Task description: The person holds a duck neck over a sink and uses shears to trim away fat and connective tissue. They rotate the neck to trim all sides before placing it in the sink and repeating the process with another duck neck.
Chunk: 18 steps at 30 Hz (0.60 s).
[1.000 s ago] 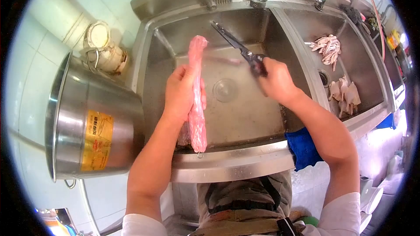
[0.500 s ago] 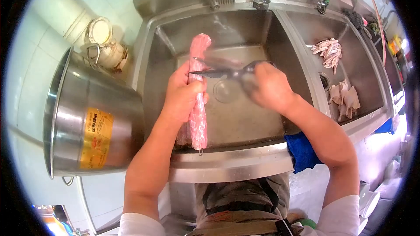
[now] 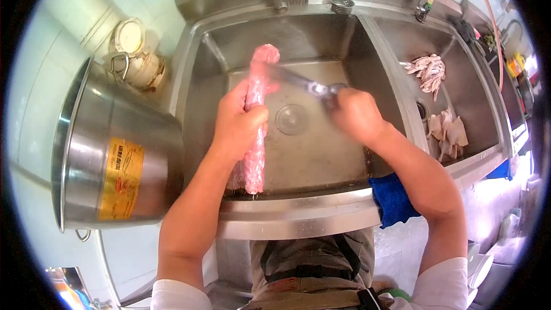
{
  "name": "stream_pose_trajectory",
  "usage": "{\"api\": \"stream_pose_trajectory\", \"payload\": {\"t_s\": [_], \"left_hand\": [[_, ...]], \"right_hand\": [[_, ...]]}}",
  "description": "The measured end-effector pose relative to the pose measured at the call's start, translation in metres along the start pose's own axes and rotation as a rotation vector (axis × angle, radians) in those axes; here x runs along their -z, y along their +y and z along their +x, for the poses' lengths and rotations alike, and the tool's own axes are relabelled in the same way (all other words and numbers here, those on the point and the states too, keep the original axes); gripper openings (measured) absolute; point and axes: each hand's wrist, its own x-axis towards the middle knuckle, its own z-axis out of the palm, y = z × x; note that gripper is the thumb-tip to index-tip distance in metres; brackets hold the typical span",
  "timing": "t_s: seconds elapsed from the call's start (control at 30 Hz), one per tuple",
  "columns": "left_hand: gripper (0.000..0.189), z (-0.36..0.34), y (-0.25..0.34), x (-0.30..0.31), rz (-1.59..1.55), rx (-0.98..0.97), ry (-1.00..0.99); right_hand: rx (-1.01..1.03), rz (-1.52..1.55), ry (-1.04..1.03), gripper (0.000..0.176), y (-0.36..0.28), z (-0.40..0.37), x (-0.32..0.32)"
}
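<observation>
A long pink piece of meat (image 3: 255, 163) stands nearly upright in view over the large sink basin (image 3: 321, 166). My left hand (image 3: 241, 120) is wrapped round its middle. My right hand (image 3: 357, 116) grips the handles of scissors (image 3: 315, 88), whose blurred blades reach left to the upper part of the meat. The blades look close together, and where exactly they touch is smeared by motion. A small metal hook or ring shows at the meat's lower end.
A large steel pot (image 3: 86, 166) stands left of the sink. Pale strips (image 3: 427, 74) and flat pale pieces (image 3: 447, 133) lie in the right basin. A blue cloth (image 3: 395, 201) hangs over the front edge. A small metal cup (image 3: 342, 4) sits at the back rim.
The scissor blades, spread apart before, have come together at the meat's upper part. The meat and my left hand have shifted slightly left in view.
</observation>
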Motion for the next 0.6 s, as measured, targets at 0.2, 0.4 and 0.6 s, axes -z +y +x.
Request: {"api": "stream_pose_trajectory", "payload": {"t_s": [0.2, 0.4, 0.6], "left_hand": [[0.047, -0.001, -0.004, 0.001, -0.084, -0.006, -0.007], [0.051, -0.001, -0.008, 0.000, -0.052, -0.062, -0.019], [0.050, -0.002, -0.003, 0.001, 0.077, -0.010, -0.027]], "right_hand": [[0.051, -0.052, 0.063, 0.029, -0.012, -0.001, 0.001], [0.091, -0.187, 0.104, 0.019, -0.011, 0.002, -0.002], [0.059, -0.125, 0.031, 0.015, 0.006, 0.002, -0.004]]}}
